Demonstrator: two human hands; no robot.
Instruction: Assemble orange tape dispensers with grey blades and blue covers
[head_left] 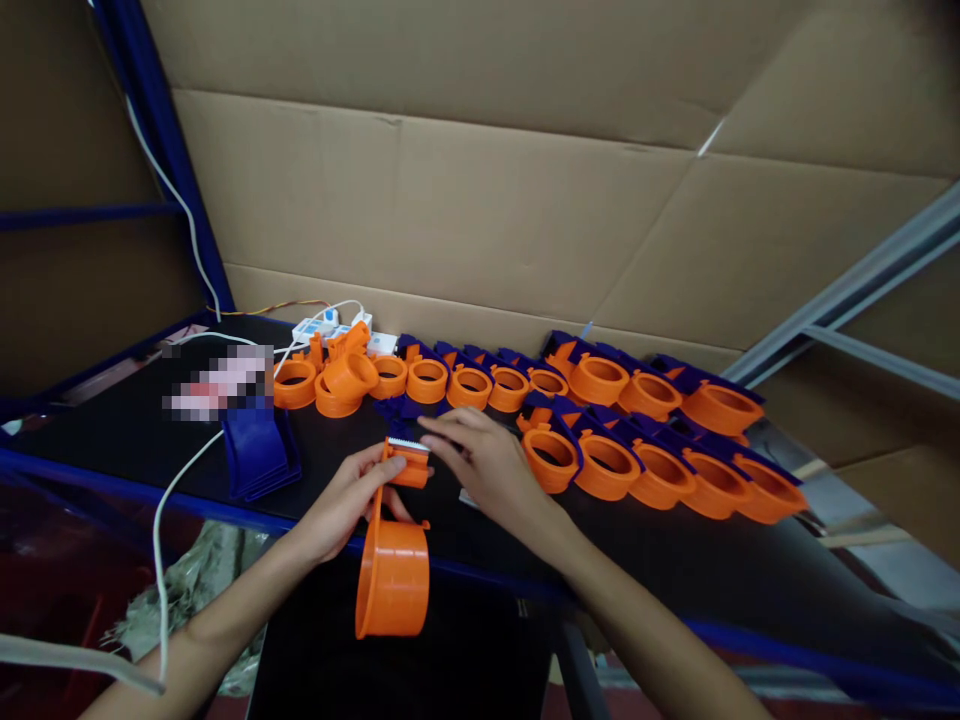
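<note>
My left hand (346, 503) is closed round the neck of an orange tape dispenser (393, 572), whose round drum hangs below the table's front edge. A toothed metal blade strip (408, 443) sits at the dispenser's top end. My right hand (484, 462) rests with its fingers stretched flat over that end, fingertips touching the blade strip. Behind the hands lie rows of orange dispensers with blue parts fitted (652, 462).
A black table with a blue front rail (225, 512) holds a stack of blue plastic parts (259, 450) at the left, bare orange dispensers (337, 378) and a white power strip (330, 328) with cables. Cardboard sheets (480, 200) line the back wall.
</note>
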